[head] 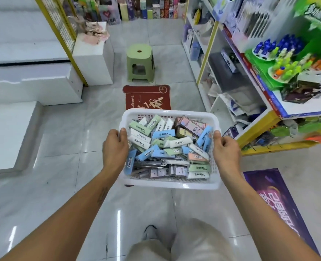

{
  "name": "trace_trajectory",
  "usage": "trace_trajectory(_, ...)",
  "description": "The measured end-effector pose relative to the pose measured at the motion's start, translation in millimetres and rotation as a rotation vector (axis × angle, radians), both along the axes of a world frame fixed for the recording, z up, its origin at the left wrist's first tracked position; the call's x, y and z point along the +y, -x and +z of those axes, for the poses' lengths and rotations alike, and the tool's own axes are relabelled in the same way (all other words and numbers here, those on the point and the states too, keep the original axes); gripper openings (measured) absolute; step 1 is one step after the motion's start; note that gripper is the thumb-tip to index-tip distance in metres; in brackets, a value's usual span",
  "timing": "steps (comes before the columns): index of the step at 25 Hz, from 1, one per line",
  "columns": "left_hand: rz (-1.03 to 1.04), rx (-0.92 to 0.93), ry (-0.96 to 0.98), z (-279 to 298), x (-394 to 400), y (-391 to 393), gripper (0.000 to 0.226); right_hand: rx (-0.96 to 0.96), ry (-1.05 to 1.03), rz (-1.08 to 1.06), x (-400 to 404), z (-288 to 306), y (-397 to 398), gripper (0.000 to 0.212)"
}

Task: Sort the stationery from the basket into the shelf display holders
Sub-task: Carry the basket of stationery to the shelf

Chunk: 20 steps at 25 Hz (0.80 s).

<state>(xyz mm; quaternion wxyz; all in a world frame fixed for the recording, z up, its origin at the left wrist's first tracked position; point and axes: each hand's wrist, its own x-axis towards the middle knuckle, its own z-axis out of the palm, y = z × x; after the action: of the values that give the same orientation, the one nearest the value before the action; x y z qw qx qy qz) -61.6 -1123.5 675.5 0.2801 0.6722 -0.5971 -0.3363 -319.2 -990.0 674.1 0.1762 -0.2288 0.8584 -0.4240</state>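
Far left I've got white steps (24,80) and a low white platform (9,136) on the grey tile floor (65,147). Next over, a yellow-framed wire rack (61,25) w/ a white plinth (93,59) at its base. Mid-aisle: a green stool (139,63), and just in front of it a red mat (147,97) w/ lettering (can't read it from here).

My left hand (114,149) grips the left rim of the basket (171,184): thumb hooked over the top edge, fingers curled under the side where I can't see them. The basket is white, slotted plastic, held level between both hands above the floor, its far edge overlapping the mat in view. It's heaped w/ stationery (167,146): small wrapped blocks in blue, green, white and peach, most w/ barcode labels, lying every which way. A few flat dark packs (190,127) sit at the back right corner and more flat packs lie along the near edge.

My right hand (225,151) clamps the right rim the same way, thumb on top, fingers wrapped under.

Right of that, the shelf (257,129) w/ yellow trim, well apart from the basket. Round holders (280,70) of blue and green pens sit on its upper level (that part is blurred). A purple floor sticker (276,204) lies near right. My pale trousers (184,245) and one shoe (149,230) show at the bottom.
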Motion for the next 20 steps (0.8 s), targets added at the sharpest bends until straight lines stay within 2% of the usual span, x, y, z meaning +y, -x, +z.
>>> trace_trajectory(5, -0.062, 0.003, -0.01, -5.8, -150.6, 52.3, 0.035, -0.005, -0.017, -0.056, -139.5, -6.0, 49.9, 0.054)
trace_trajectory(12, -0.107, 0.004, -0.017, -20.3, -387.8, 168.1, 0.034, -0.027, -0.031, -0.117, -366.7, -29.0, 156.7, 0.056)
trace_trajectory(20, -0.185, 0.016, -0.036, -17.3, -647.1, 285.2, 0.034, -0.04, -0.06, -0.204, -604.5, -9.9, 259.9, 0.052)
